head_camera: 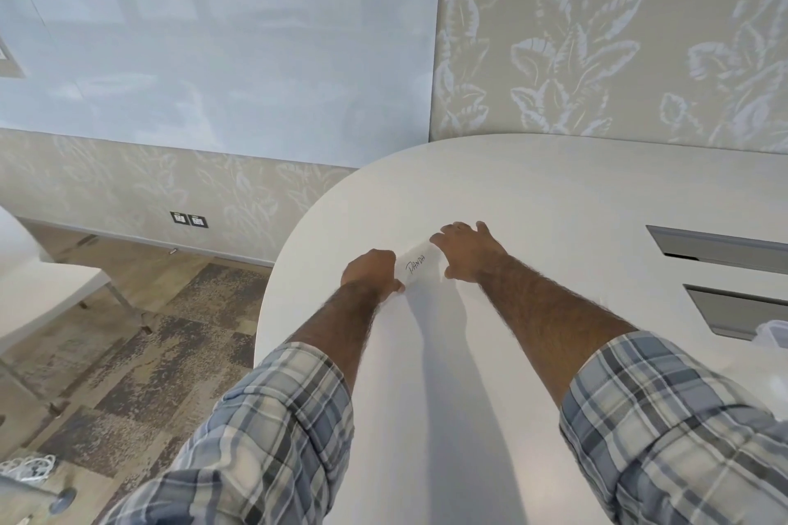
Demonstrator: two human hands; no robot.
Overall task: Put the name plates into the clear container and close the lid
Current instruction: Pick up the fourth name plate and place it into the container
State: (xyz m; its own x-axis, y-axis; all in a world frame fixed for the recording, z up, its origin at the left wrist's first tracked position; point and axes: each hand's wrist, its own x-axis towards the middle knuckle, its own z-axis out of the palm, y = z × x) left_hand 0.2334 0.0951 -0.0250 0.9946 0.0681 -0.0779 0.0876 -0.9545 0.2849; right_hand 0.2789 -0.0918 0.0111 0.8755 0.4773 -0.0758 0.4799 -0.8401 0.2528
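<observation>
White card is sitting between both hands: a small white folded paper name plate (pixel 417 264) with "PANDA" handwritten in dark ink is being pinched at its two short ends. Fingers of the left hand (pixel 371 272) are curling into a loose fist, thumb tip pressing the plate's end at about 7 o'clock. Fingers of the right hand (pixel 467 249) are spreading flat and reaching over the opposite end at about 1 o'clock, thumb touching the plate's lower edge. So both hands are grasping the same plate, one at each end.

Its long axis is running on a diagonal from 7 o'clock up to 1 o'clock, and the lettering is climbing along that line. Whether the plate is resting on the surface or being lifted just off it cannot be told.

Bare forearms are leading back to rolled blue, grey and cream plaid sleeves (pixel 273 435). Under them is lying a glossy white rounded-end table (pixel 554 192), with two grey rectangular recessed panels (pixel 720 245) at 3 o'clock. At the right edge, a sliver of a clear plastic container (pixel 774 332) is showing; its contents and lid are out of view.

A glass whiteboard (pixel 213 34) and beige leaf-patterned wall (pixel 597 34) are standing behind the table.
</observation>
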